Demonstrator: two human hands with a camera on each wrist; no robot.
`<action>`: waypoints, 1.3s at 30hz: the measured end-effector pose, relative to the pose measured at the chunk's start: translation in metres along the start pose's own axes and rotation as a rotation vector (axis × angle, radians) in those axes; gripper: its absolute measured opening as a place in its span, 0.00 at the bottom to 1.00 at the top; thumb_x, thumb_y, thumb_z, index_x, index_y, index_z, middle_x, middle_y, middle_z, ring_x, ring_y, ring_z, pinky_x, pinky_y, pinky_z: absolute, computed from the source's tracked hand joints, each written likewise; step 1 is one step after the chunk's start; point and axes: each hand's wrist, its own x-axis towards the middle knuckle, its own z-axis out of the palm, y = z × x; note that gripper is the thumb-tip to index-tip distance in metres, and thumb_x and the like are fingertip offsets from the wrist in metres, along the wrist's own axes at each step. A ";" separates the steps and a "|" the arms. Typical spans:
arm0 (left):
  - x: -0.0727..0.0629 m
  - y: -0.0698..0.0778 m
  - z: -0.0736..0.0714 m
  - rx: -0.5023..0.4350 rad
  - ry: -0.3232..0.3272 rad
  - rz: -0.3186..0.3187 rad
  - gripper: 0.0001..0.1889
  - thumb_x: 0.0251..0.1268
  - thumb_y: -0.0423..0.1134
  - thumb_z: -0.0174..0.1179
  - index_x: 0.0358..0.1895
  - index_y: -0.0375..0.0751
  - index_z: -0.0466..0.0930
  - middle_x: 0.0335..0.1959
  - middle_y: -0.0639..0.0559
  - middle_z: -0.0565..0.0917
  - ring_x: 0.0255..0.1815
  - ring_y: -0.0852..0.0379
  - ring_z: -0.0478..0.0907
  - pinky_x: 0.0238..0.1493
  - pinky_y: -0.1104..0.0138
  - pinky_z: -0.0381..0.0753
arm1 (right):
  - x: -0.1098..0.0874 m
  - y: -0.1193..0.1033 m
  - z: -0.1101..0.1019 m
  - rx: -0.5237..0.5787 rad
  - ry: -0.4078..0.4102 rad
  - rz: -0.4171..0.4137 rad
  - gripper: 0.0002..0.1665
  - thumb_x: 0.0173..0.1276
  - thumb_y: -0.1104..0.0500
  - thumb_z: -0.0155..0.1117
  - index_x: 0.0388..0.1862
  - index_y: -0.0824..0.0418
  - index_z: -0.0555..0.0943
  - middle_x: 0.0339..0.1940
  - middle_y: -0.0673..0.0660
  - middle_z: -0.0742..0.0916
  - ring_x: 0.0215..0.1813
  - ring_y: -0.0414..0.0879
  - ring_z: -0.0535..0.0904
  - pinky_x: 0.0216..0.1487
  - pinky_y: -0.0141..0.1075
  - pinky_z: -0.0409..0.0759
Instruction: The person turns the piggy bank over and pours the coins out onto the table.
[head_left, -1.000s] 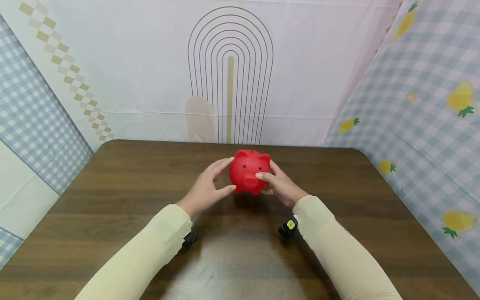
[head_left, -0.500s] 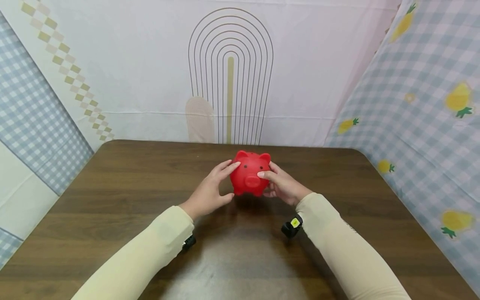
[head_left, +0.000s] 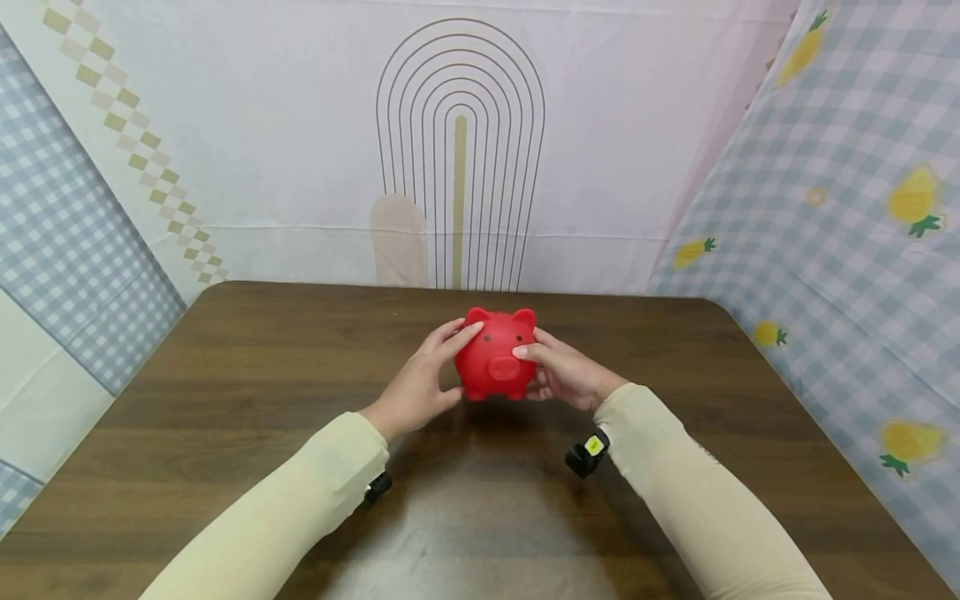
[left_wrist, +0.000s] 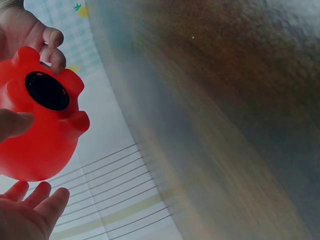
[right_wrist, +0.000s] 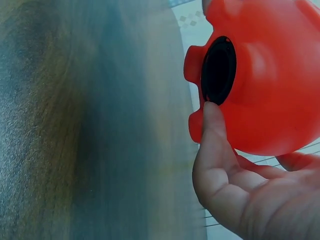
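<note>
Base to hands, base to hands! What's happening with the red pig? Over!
Right hand gripping red pig. Left hand alongside, touch unclear. Pig above table, round black part underneath. No obstacle seen. Over.

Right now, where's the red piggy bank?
Head view: the red piggy bank is slightly right of and below picture centre, between the left hand and right hand, held above the brown wood-grain table.
</note>
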 end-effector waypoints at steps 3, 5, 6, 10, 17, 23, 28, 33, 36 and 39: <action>0.000 0.000 0.001 0.008 0.013 0.014 0.46 0.49 0.23 0.70 0.73 0.51 0.61 0.72 0.44 0.59 0.69 0.44 0.62 0.53 0.55 0.81 | 0.001 -0.001 0.000 0.018 -0.012 0.006 0.37 0.67 0.49 0.52 0.72 0.55 0.55 0.56 0.60 0.79 0.43 0.51 0.83 0.52 0.51 0.78; 0.000 0.000 0.001 0.012 0.025 0.026 0.47 0.48 0.23 0.70 0.73 0.51 0.60 0.72 0.44 0.59 0.69 0.43 0.61 0.53 0.54 0.81 | 0.002 -0.002 0.000 0.027 -0.023 0.005 0.37 0.67 0.49 0.51 0.72 0.55 0.55 0.55 0.59 0.79 0.42 0.51 0.83 0.52 0.51 0.78; 0.001 0.000 0.001 0.012 0.033 0.031 0.47 0.48 0.23 0.70 0.73 0.50 0.60 0.72 0.43 0.59 0.69 0.43 0.61 0.53 0.53 0.81 | 0.002 -0.002 0.000 0.028 -0.029 0.002 0.36 0.67 0.49 0.51 0.72 0.55 0.55 0.55 0.59 0.79 0.41 0.51 0.83 0.53 0.52 0.78; 0.002 0.002 0.000 0.009 0.059 0.050 0.47 0.46 0.22 0.71 0.73 0.48 0.62 0.71 0.41 0.60 0.69 0.41 0.62 0.52 0.51 0.80 | 0.001 -0.006 0.000 0.019 -0.053 0.001 0.36 0.69 0.47 0.49 0.73 0.55 0.55 0.52 0.57 0.81 0.38 0.50 0.84 0.54 0.54 0.77; 0.003 0.006 -0.003 -0.007 0.000 0.011 0.48 0.47 0.25 0.72 0.74 0.51 0.60 0.72 0.42 0.60 0.68 0.42 0.63 0.51 0.53 0.82 | -0.002 -0.009 -0.004 -0.021 -0.088 0.025 0.35 0.70 0.46 0.47 0.72 0.56 0.56 0.49 0.56 0.83 0.36 0.50 0.85 0.52 0.52 0.79; 0.001 0.008 -0.005 -0.034 -0.050 -0.029 0.50 0.46 0.26 0.73 0.74 0.55 0.58 0.73 0.42 0.58 0.68 0.41 0.62 0.50 0.53 0.82 | -0.003 -0.010 -0.006 -0.056 -0.134 0.031 0.35 0.71 0.44 0.46 0.71 0.57 0.57 0.46 0.56 0.84 0.36 0.49 0.85 0.49 0.48 0.80; -0.001 0.010 -0.006 -0.091 -0.057 -0.053 0.49 0.45 0.29 0.74 0.73 0.56 0.60 0.72 0.44 0.59 0.67 0.43 0.62 0.49 0.54 0.83 | -0.003 -0.012 -0.007 -0.083 -0.147 0.060 0.34 0.71 0.41 0.43 0.66 0.63 0.63 0.39 0.53 0.86 0.36 0.47 0.84 0.45 0.43 0.79; -0.001 0.012 -0.007 -0.170 -0.044 -0.071 0.48 0.44 0.31 0.75 0.72 0.55 0.61 0.69 0.45 0.60 0.65 0.45 0.64 0.49 0.56 0.82 | -0.003 -0.013 -0.006 -0.109 -0.153 0.071 0.36 0.71 0.38 0.40 0.64 0.63 0.65 0.34 0.53 0.86 0.33 0.45 0.82 0.37 0.37 0.75; -0.001 0.013 -0.008 -0.197 -0.045 -0.074 0.48 0.43 0.30 0.75 0.72 0.53 0.62 0.69 0.44 0.60 0.64 0.44 0.65 0.50 0.55 0.82 | -0.003 -0.014 -0.006 -0.117 -0.151 0.079 0.36 0.71 0.37 0.39 0.64 0.63 0.66 0.33 0.53 0.86 0.32 0.45 0.81 0.36 0.36 0.73; 0.000 0.013 -0.008 -0.226 -0.049 -0.087 0.49 0.42 0.29 0.75 0.72 0.54 0.61 0.69 0.44 0.59 0.64 0.43 0.66 0.50 0.54 0.82 | -0.003 -0.014 -0.005 -0.128 -0.148 0.087 0.37 0.72 0.35 0.38 0.63 0.63 0.67 0.31 0.53 0.85 0.32 0.45 0.81 0.35 0.36 0.72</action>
